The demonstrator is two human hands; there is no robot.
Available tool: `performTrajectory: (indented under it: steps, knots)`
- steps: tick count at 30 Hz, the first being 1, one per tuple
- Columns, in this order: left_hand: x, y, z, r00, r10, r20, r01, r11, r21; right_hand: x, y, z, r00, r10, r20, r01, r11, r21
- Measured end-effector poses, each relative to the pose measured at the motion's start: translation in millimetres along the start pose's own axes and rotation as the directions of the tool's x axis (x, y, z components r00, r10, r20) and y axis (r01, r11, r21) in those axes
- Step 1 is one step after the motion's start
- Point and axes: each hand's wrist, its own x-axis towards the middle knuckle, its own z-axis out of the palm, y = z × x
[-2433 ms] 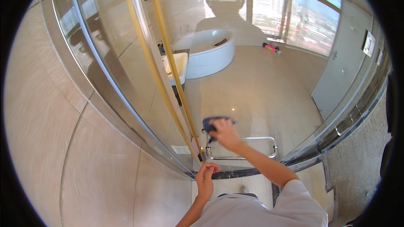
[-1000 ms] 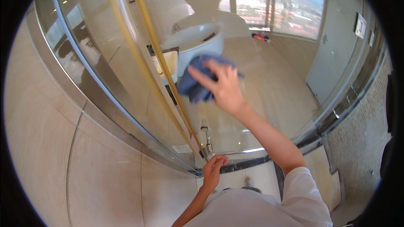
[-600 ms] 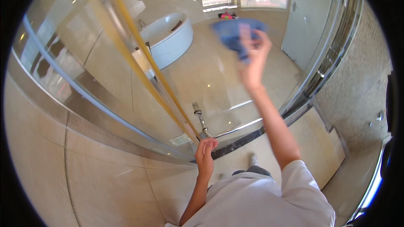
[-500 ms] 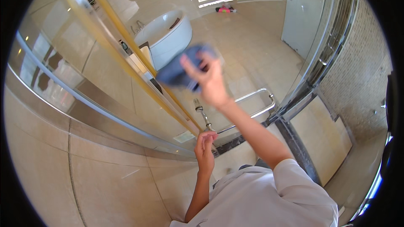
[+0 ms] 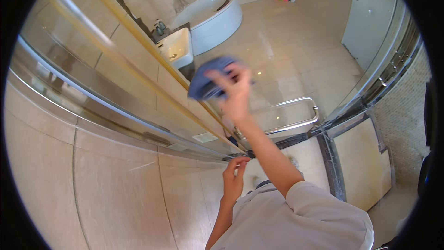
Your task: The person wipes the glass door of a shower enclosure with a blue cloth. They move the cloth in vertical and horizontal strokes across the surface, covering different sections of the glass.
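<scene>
My right hand (image 5: 233, 93) is raised and grips a crumpled blue cloth (image 5: 206, 81), pressing it flat against a curved glass shower door (image 5: 296, 60). The cloth sits just right of the door's gold frame strip (image 5: 152, 58). Below it a chrome handle bar (image 5: 290, 126) is fixed to the glass. My left hand (image 5: 233, 177) hangs lower, by the bottom edge of the door near the dark threshold, fingers loosely curled and holding nothing that I can see.
Through the glass I see a white bathtub (image 5: 210, 16), a small white sink (image 5: 175, 48) and a beige tiled floor. A beige tiled wall (image 5: 106, 190) fills the left. A dark floor sill (image 5: 330, 157) runs at the right.
My right hand has swept the cloth over the glass: up from the handle, to the upper right, then back left and down to the middle. The left hand stayed by the door's bottom.
</scene>
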Motion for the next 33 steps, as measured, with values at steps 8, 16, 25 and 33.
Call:
performTrajectory:
  steps: [8, 16, 25, 33]
  knots:
    - [-5, 28, 40, 0.995, -0.02, -0.102, 0.049, 0.958, 0.282, -5, 107, -102, 0.969, 0.105, -0.226, -0.129, 0.987, -0.095]
    - [16, 18, 95, 0.971, -0.074, -0.229, 0.124, 0.968, 0.216, -6, 90, -79, 0.991, -0.024, 0.13, 0.027, 0.999, -0.019]
    - [17, 11, 70, 0.913, -0.047, -0.405, 0.104, 0.987, 0.119, 36, 115, -120, 0.893, 0.126, -0.432, -0.183, 0.979, -0.093]
    - [5, 20, 14, 0.986, 0.021, -0.164, 0.017, 0.973, 0.228, -47, 20, 47, 0.988, 0.139, 0.061, -0.143, 0.987, 0.071]
